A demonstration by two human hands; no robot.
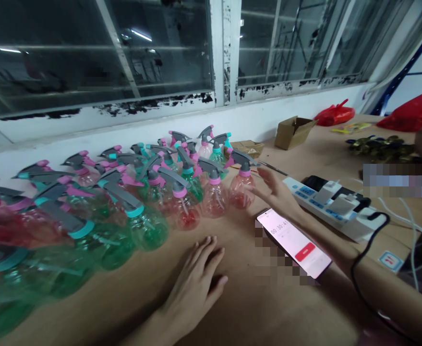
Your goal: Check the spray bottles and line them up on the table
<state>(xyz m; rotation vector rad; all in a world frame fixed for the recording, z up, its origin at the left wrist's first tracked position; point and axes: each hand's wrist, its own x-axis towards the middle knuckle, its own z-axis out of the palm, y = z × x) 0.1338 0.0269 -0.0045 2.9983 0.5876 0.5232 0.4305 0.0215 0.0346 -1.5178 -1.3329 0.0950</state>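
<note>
My left hand (pixel 199 281) rests on the brown tabletop with its fingers stretched out and nothing in it. Beyond its fingertips stands a round red spray bottle (pixel 188 220) with a pink collar and grey trigger head. My right hand (pixel 277 196) is beside another red spray bottle (pixel 242 190), at the right end of the group. Its fingers are apart around that bottle's right side; whether they touch it I cannot tell. Below the right hand lies a phone (pixel 297 245), lit, with a running timer and a red button.
Several green and red spray bottles (pixel 148 230) crowd the left side up to the wall. A white power strip (pixel 329 206) with plugs and cables lies at right. Farther back are an open cardboard box (pixel 293 133), red plastic bags (pixel 335 115) and dark green bundles (pixel 379 148).
</note>
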